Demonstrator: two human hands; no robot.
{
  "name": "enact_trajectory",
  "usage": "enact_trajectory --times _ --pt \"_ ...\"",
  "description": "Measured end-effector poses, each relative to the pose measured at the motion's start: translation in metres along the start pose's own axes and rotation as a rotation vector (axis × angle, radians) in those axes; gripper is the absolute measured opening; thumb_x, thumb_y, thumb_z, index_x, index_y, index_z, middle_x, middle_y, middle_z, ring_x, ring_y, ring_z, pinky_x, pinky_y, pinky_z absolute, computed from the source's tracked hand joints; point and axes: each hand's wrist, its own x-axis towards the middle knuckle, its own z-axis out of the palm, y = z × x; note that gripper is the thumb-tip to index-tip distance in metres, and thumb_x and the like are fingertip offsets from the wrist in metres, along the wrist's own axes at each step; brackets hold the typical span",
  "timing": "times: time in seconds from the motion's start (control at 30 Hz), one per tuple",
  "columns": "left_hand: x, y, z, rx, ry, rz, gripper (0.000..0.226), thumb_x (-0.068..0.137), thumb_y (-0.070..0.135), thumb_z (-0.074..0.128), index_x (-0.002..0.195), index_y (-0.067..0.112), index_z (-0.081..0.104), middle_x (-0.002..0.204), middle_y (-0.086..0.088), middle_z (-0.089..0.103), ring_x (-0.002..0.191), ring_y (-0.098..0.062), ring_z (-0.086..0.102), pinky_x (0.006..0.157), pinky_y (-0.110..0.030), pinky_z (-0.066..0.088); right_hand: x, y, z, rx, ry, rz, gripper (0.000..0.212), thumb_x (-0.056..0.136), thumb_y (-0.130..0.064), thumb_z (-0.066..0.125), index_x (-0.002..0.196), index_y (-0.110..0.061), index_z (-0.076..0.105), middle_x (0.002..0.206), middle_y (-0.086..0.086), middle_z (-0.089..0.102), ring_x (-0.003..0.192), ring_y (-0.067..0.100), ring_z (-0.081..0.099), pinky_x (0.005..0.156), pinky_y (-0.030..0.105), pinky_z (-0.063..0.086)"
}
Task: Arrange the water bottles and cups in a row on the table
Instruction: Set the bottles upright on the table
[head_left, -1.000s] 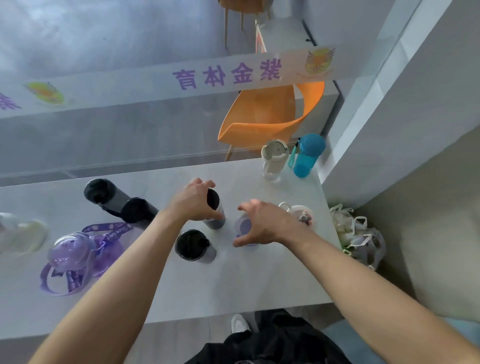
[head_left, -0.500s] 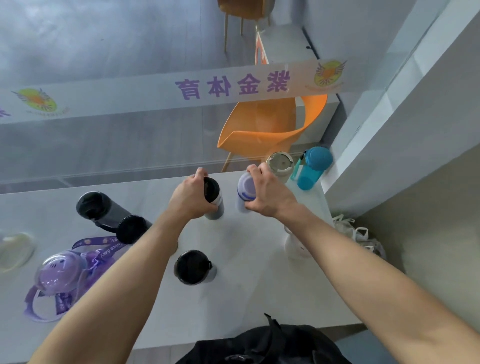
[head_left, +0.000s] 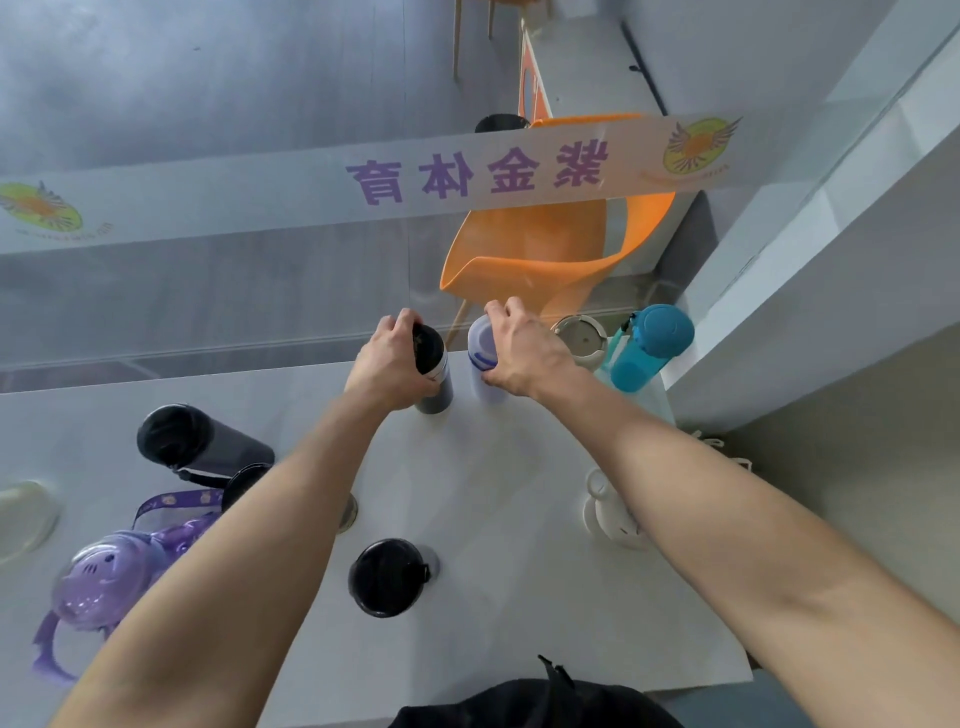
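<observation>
My left hand (head_left: 387, 364) grips a dark grey bottle (head_left: 435, 374) with a black lid, standing at the table's far edge. Right beside it my right hand (head_left: 524, 353) holds a pale lilac bottle (head_left: 480, 358). Further right along that edge stand a cream cup with a round lid (head_left: 582, 340) and a teal bottle (head_left: 649, 345). Nearer to me stand a black-lidded cup (head_left: 387, 577), a white cup (head_left: 610, 514) partly under my right arm, a black bottle (head_left: 192, 444), a purple bottle with a strap (head_left: 109, 577) and a pale bottle (head_left: 23, 514) at the left edge.
The white table (head_left: 509, 597) ends at a glass partition with a printed banner (head_left: 467, 171); an orange chair (head_left: 550, 249) stands behind it. A grey wall (head_left: 831, 260) closes the right side. White bags lie on the floor at the table's right end.
Both hands carried their bottles from the table's middle to the far edge, beside the cream cup. The camera view shifted slightly.
</observation>
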Motion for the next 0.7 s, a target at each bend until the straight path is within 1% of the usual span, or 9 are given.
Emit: enact_trajectory --times 0.1,0.2,0.37,0.53,0.63,0.7 --pt "0.0 -0.002 -0.002 0.002 -0.006 0.005 0.085 0.068 0.031 0.095 0.136 0.03 0.044 0.128 -0.002 0.049 0.11 -0.034 0.058 0.088 -0.049 0.061 0.0 -0.001 0.002 -0.003 0.009 0.011 0.077 0.08 -0.032 0.092 0.141 -0.01 0.049 0.13 0.015 0.05 0.119 0.039 0.064 0.094 0.046 0.055" --pt "0.0 -0.005 -0.005 0.014 -0.008 0.005 0.085 0.066 0.029 0.094 0.135 0.032 0.044 0.127 -0.001 0.048 0.111 -0.034 0.058 0.088 -0.049 0.062 -0.001 -0.004 0.004 -0.001 0.023 0.011 0.083 0.075 -0.036 0.097 0.138 -0.011 0.05 0.129 0.013 0.052 0.117 0.038 0.064 0.092 0.045 0.055" --pt "0.001 -0.007 -0.012 0.052 -0.069 0.035 0.084 0.063 0.028 0.096 0.131 0.032 0.046 0.121 -0.002 0.049 0.106 -0.032 0.057 0.082 -0.045 0.061 -0.003 -0.006 0.005 0.004 0.027 0.014 0.085 0.073 -0.041 0.098 0.138 -0.011 0.051 0.131 0.013 0.053 0.119 0.038 0.063 0.095 0.044 0.053" --pt "-0.001 -0.008 -0.013 0.068 -0.077 0.051 0.086 0.067 0.025 0.096 0.136 0.03 0.045 0.124 -0.003 0.048 0.109 -0.033 0.057 0.081 -0.041 0.059 -0.003 -0.008 0.005 -0.005 0.011 0.019 0.087 0.074 -0.044 0.097 0.139 -0.012 0.049 0.131 0.013 0.052 0.12 0.038 0.063 0.096 0.042 0.052" --pt "-0.002 -0.007 -0.015 0.071 -0.078 0.054 0.09 0.067 0.024 0.097 0.14 0.03 0.044 0.128 -0.003 0.049 0.114 -0.033 0.058 0.083 -0.041 0.059 -0.004 -0.009 0.003 -0.025 -0.019 0.035 0.101 0.07 -0.049 0.099 0.147 -0.012 0.044 0.135 0.013 0.053 0.126 0.036 0.06 0.099 0.042 0.052" --pt "-0.006 -0.006 -0.018 0.07 -0.089 0.046 0.101 0.065 0.025 0.1 0.147 0.03 0.041 0.133 -0.004 0.048 0.119 -0.033 0.058 0.088 -0.043 0.061 -0.007 -0.01 0.001 -0.05 -0.007 0.031 0.111 0.068 -0.055 0.099 0.152 -0.011 0.041 0.137 0.013 0.052 0.128 0.035 0.059 0.101 0.044 0.052"
